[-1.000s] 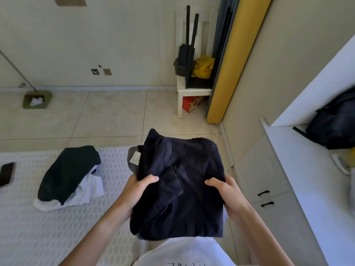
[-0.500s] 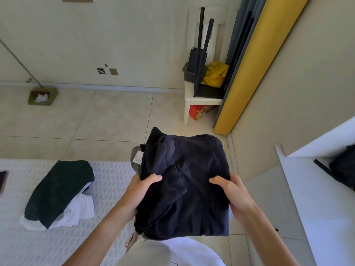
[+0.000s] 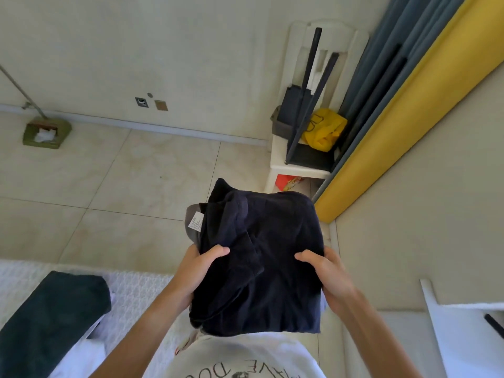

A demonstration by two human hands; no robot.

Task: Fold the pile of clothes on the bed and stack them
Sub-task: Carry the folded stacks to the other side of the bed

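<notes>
A stack of folded clothes (image 3: 272,255), dark navy on top with a grey piece and a white label showing at its left edge, is held in the air in front of my chest. My left hand (image 3: 200,266) grips its left side, thumb on top and fingers underneath. My right hand (image 3: 324,271) grips its right side the same way. At the lower left a dark green folded garment (image 3: 51,315) lies over a white one (image 3: 81,353) on the white textured bed (image 3: 136,285).
A tiled floor (image 3: 122,181) lies beyond the bed. A white chair (image 3: 300,165) with dark items and a yellow bag stands by a yellow panel (image 3: 395,132). A green tissue box (image 3: 45,133) sits near the wall. A white cabinet (image 3: 463,336) is at the lower right.
The view has swung left and up: the cabinet on the right has mostly left the frame and the green garment has slid to the lower left. Both hands keep the same hold on the stack.
</notes>
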